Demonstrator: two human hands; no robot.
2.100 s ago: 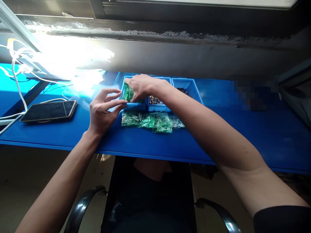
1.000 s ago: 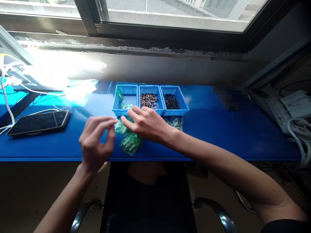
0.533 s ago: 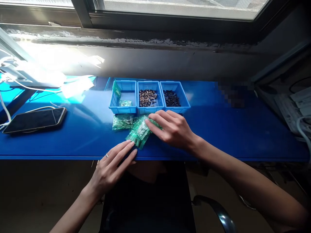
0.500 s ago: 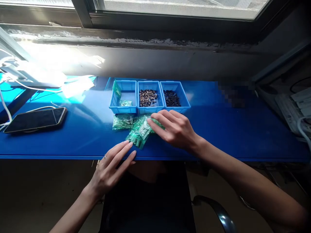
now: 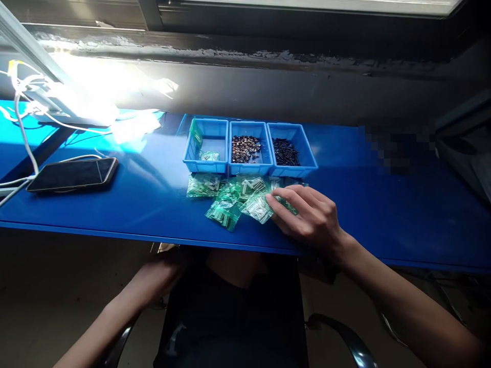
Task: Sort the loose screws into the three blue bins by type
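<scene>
1. The blue bench [image 5: 153, 214] carries three blue bins [image 5: 250, 169] side by side, near its back edge.
2. My right hand [image 5: 270, 200], fingers curled, touches a green packet [image 5: 258, 209]; I can't tell whether it's gripping.
3. My left hand [image 5: 172, 258] is below the front edge, fingers unclear.
4. Other packets [image 5: 223, 213] overlap before the bins.

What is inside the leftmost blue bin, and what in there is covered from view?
The leftmost blue bin holds a green packet against its left wall and a pale packet near the front. Whatever is beneath or behind them cannot be seen.
</scene>
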